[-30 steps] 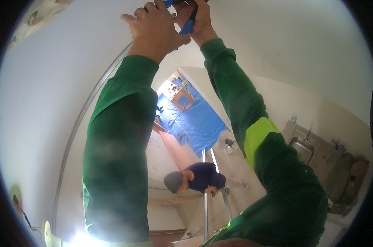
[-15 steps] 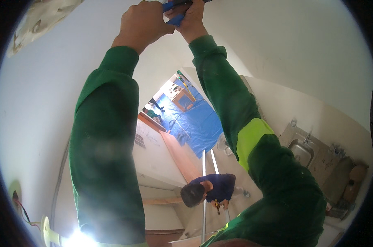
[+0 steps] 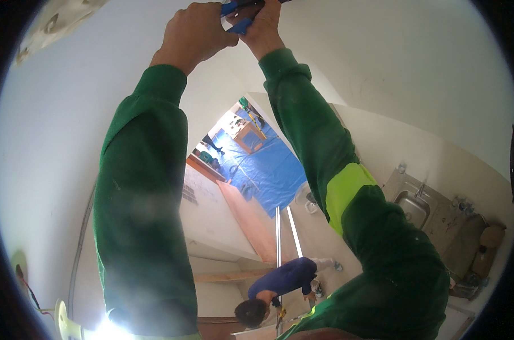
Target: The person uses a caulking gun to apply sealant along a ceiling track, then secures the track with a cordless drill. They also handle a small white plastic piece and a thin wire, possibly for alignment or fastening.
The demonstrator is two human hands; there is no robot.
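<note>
Both my arms, in green sleeves, reach up to the top edge of the view. My left hand (image 3: 193, 35) is closed around a blue-handled hand tool (image 3: 241, 26) that looks like pliers. Close beside it, my right hand (image 3: 264, 29) is wrapped on the same tool from the other side. A dark part of the tool runs out past the right fingers. Its working end and whatever it touches are cut off by the upper edge.
Below me a person (image 3: 285, 279) in dark blue bends over long metal rails (image 3: 278, 238), holding a yellow-and-black tool. A bright lamp (image 3: 112, 328) glows at lower left near hanging wires (image 3: 33, 294). A sink counter (image 3: 413, 208) stands at right; blue sheeting (image 3: 262, 175) covers the farther floor.
My hands stay almost in place on the tool, shifting very slightly left. The person below has bent lower and moved toward the bottom of the view.
</note>
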